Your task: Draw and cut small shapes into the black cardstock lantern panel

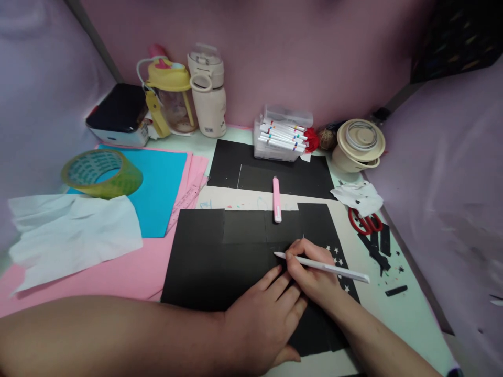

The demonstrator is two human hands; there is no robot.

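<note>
A black sheet of card [200,267] lies in front of me, with fold or cut lines across its upper part and small star-shaped holes at its right side. My left hand [267,314] rests on the sheet, fingers stretched out and pointing up to the right. Just above those fingertips, my right hand [314,267] grips a white pen [334,268] whose tip is at or close to the card. Beyond the sheet's top edge sits a pink utility knife [276,199], partly over the card.
Behind lies another black sheet [223,162] below a box of markers [281,139]. At left are a tape roll [131,175], white tissue [74,235] and blue paper [157,209]. Bottles [210,107] stand at the back. Red-handled scissors [361,226] and black scraps [385,241] lie right.
</note>
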